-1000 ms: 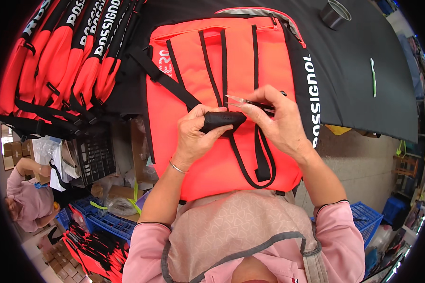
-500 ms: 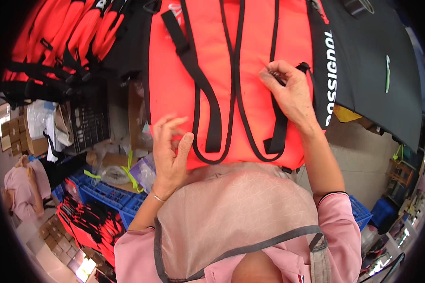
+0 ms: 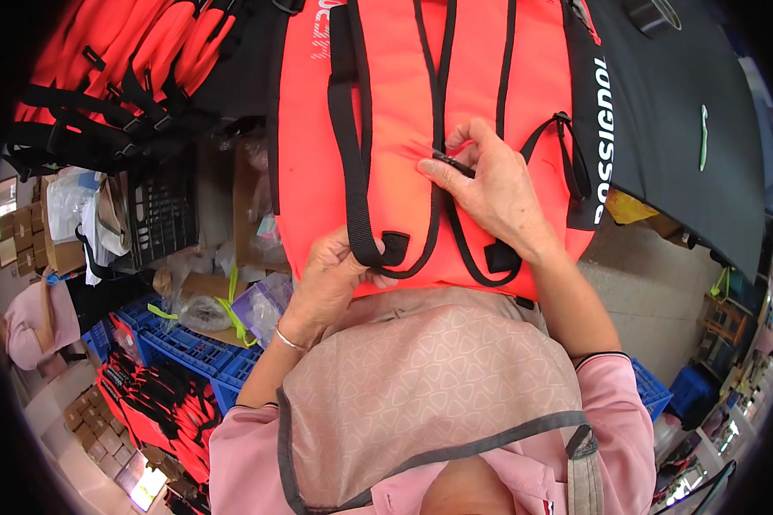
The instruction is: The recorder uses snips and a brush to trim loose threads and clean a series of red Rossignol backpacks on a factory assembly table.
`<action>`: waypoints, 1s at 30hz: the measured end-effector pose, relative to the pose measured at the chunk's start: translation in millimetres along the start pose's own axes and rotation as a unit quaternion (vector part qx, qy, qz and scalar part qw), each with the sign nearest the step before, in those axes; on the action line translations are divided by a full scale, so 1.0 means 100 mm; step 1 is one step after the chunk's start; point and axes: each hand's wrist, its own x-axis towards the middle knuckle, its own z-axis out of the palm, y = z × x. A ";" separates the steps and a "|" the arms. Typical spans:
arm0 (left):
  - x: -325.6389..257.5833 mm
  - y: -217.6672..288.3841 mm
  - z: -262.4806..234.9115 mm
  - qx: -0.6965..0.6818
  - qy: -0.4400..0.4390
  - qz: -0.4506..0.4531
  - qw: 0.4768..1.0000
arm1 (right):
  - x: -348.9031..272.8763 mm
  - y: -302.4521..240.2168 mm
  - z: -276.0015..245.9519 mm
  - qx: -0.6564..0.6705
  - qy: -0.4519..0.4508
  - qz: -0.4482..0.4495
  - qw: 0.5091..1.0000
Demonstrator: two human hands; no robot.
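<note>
A bright coral-red backpack [image 3: 318,154] with black edging lies in front of me, its two padded shoulder straps running away from me. My left hand [image 3: 331,275] is closed at the near end of the left shoulder strap [image 3: 395,103], pinching a black webbing strap [image 3: 349,163]; its fingertips are partly tucked under the strap. Between the thumb and fingers of my right hand [image 3: 494,189] is a slim dark tool [image 3: 453,163], its kind unclear. The tool's tip points left and meets the left shoulder strap near its edge.
The dark tabletop [image 3: 670,129] extends right, bearing a light green slender tool [image 3: 703,137] and a metal cup [image 3: 654,15]. More red-and-black bags [image 3: 146,51] are heaped at the far left. Blue crates [image 3: 189,343] stand below left, near another person in pink [image 3: 39,322].
My left hand has gone from spread fingers to gripping the webbing strap. My right hand has moved left with the dark tool, onto the left shoulder strap. The backpack has shifted slightly.
</note>
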 end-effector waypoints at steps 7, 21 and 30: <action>0.05 0.08 0.12 -0.011 -0.011 -0.012 1.000 | 0.03 0.05 0.05 0.310 -0.018 0.044 0.950; 0.01 0.11 0.22 -0.006 -0.028 0.048 0.998 | 0.13 0.12 0.08 0.168 0.016 0.023 0.985; 0.10 0.03 0.17 0.004 -0.025 0.042 0.999 | -0.37 -0.17 -0.09 0.233 -0.027 -0.043 0.971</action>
